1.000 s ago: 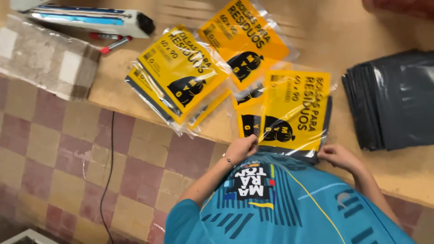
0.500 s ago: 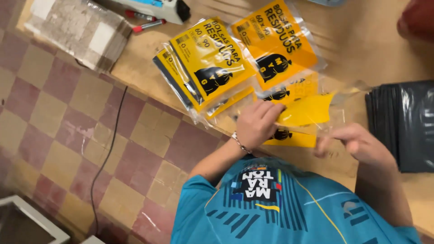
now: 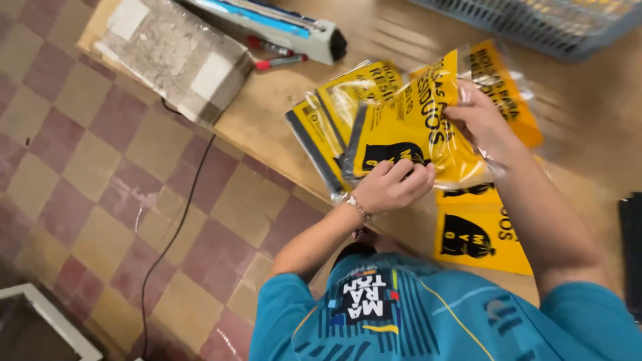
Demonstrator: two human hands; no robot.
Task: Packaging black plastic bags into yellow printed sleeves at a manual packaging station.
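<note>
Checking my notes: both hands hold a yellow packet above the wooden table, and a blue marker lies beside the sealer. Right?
Not quite. The marker is red, not blue, as the head view shows. Both the left hand and right hand do hold the yellow packet above the table, beside the sealer.

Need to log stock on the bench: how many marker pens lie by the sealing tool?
2: a red-capped marker pen lies on the wooden table just below the white and blue sealing tool; another red pen sits above it, against the tool. More may be hidden.

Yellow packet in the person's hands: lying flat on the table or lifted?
Lifted. The yellow packet is tilted up off the wooden table, gripped by the left hand below and the right hand above.
</note>
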